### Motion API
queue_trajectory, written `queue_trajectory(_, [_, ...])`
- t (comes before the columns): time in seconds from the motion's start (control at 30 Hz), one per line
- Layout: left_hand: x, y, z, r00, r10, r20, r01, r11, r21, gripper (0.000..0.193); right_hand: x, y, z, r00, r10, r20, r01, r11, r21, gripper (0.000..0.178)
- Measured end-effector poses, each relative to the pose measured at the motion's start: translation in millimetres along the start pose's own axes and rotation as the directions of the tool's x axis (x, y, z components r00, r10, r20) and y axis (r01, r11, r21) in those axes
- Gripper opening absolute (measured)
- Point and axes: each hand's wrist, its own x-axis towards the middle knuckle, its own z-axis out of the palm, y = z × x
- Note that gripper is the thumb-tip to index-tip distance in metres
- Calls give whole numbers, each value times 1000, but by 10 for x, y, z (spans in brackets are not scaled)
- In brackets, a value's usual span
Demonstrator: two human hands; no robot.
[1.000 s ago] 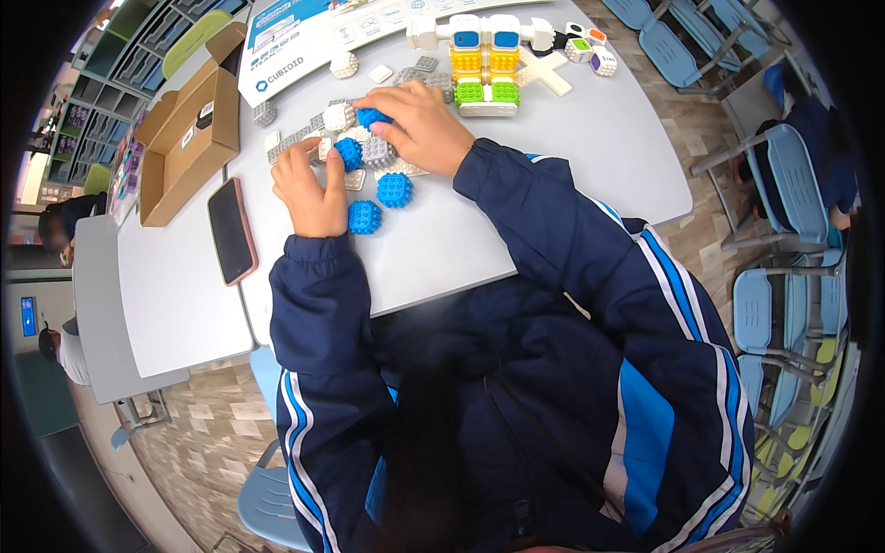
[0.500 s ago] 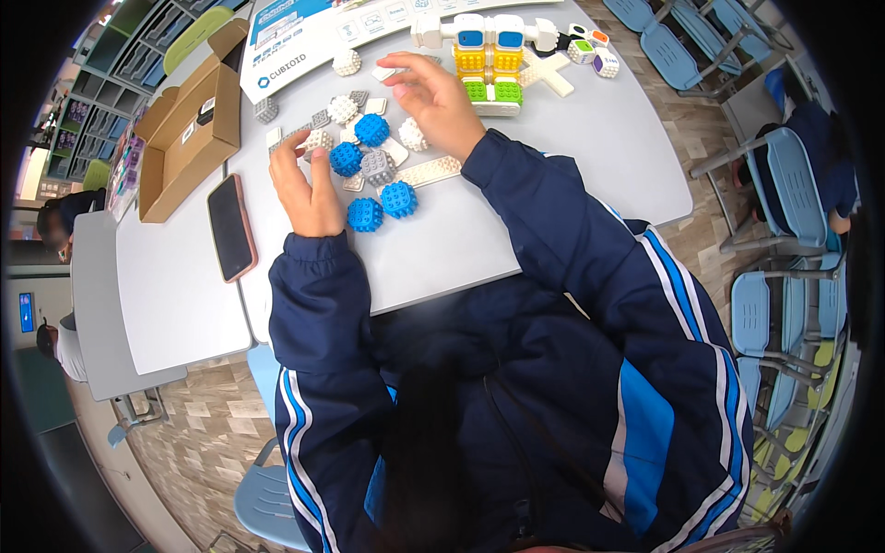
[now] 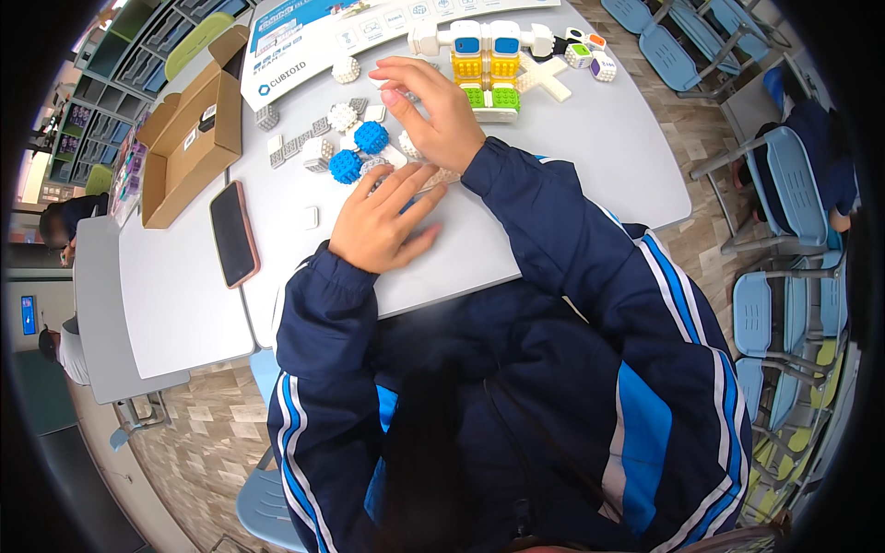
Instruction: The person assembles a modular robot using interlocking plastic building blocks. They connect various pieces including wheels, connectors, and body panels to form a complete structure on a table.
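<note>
My left hand (image 3: 385,219) lies palm down over the near part of a pile of studded building blocks, its fingers spread. Beneath it the nearer blue blocks are mostly hidden, and a grey one is partly covered. Just past its fingertips sit two blue blocks (image 3: 371,137), with a white block (image 3: 318,154) to their left. My right hand (image 3: 435,109) is at the right side of the pile, fingers stretched out and thumb apart, with no block visible in it. Close to that hand stands a figure built of white, yellow and green blocks (image 3: 489,64).
Grey plates (image 3: 297,145) and a grey block (image 3: 266,116) lie left of the pile. A small white tile (image 3: 311,217) rests near a phone (image 3: 234,232). Farther left is an open cardboard box (image 3: 192,138); a printed sheet (image 3: 323,41) covers the far side.
My left hand has moved right and nearer, from the pile's left side onto the near blue blocks. The small white tile now shows left of it. My right hand has barely shifted.
</note>
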Motion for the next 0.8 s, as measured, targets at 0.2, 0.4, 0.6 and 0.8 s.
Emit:
queue_trajectory(0.2, [-92, -153, 90, 988, -140, -59, 149, 974, 169, 29, -1, 11, 8, 985, -174, 7, 174, 983, -60, 21])
queue_trajectory(0.4, [-187, -247, 48, 950, -252, -187, 288, 935, 207, 11, -120, 154, 62, 986, -128, 110, 140, 984, -107, 20])
queue_trajectory(0.6, [-294, -390, -72, 850, -382, -362, 467, 864, 186, 12, -121, 79, 19, 902, -233, 363, 335, 908, -250, 34])
queue_trajectory(0.8, [-484, -663, -7, 691, -543, -478, 667, 734, 130, 20, -231, 100, 109, 804, -249, 540, 477, 813, -335, 38])
